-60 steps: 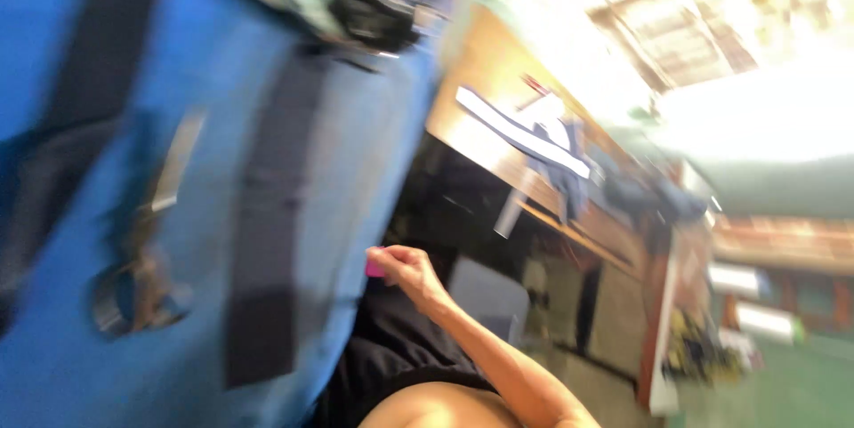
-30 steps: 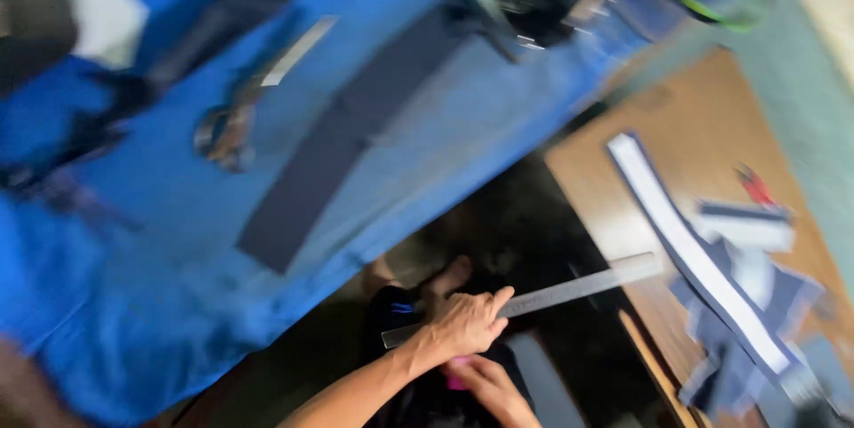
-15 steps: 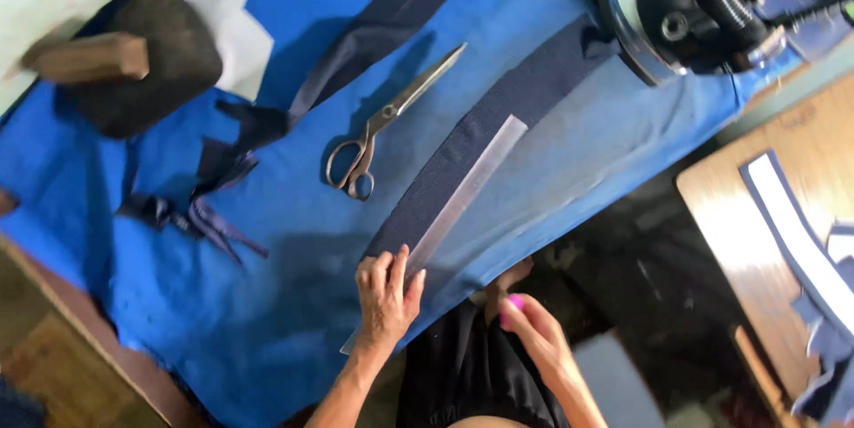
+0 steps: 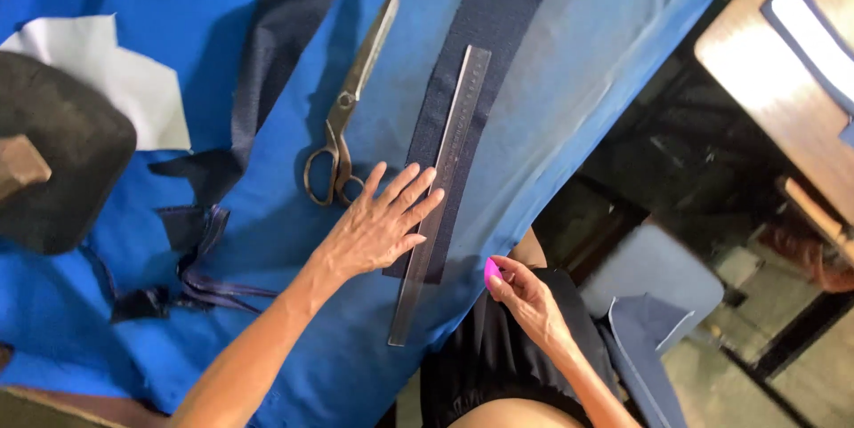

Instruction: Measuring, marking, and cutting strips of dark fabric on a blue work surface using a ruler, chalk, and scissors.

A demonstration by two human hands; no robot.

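The left hand (image 4: 378, 228) lies flat and open, pressing the ruler (image 4: 442, 188) on the dark strip (image 4: 485, 63), while the right hand (image 4: 525, 294) pinches pink chalk (image 4: 491, 270) at 5 o'clock, so a light press could let the ruler slide crooked.

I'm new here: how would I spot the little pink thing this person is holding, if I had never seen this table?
Start at the blue cloth that covers the table and follow its near edge to the lower end of the long metal ruler. Just off that edge, the right hand pinches a small pink piece in its fingertips. It is the only bright pink thing among dark strips, grey steel and blue cloth.
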